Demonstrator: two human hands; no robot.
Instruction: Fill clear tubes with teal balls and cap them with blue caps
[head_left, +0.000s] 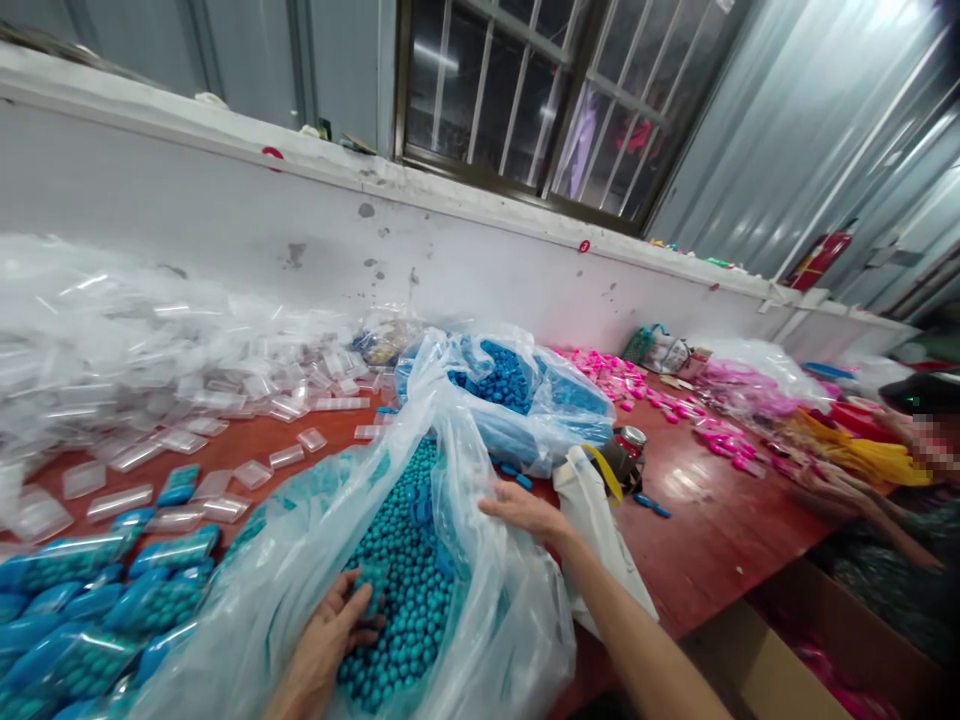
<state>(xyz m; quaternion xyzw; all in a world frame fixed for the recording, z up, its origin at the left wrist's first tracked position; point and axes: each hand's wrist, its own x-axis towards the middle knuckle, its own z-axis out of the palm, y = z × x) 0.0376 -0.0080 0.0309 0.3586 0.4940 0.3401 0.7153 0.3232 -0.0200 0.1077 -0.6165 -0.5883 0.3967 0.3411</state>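
Note:
A large translucent plastic bag [495, 590] lies open in front of me, full of small round teal beads [409, 600]. Inside its mouth, my left hand [330, 630] is closed around a small clear container [371, 588] with teal beads in it, just over the bead pile. A blue piece [422, 505] lies among the beads farther back. At the bag's right edge, my right hand [525, 508] has its fingers on the plastic and grips it, the fingertips partly lost in the folds.
Filled blue-capped containers [82, 640] are heaped at left, below many empty clear ones [180, 400]. Behind stands a bag of blue caps [499, 380]. Right of it are a white bag [600, 540], a jar [631, 440] and pink pieces [615, 380]. A co-worker's hands [832, 480] are at far right.

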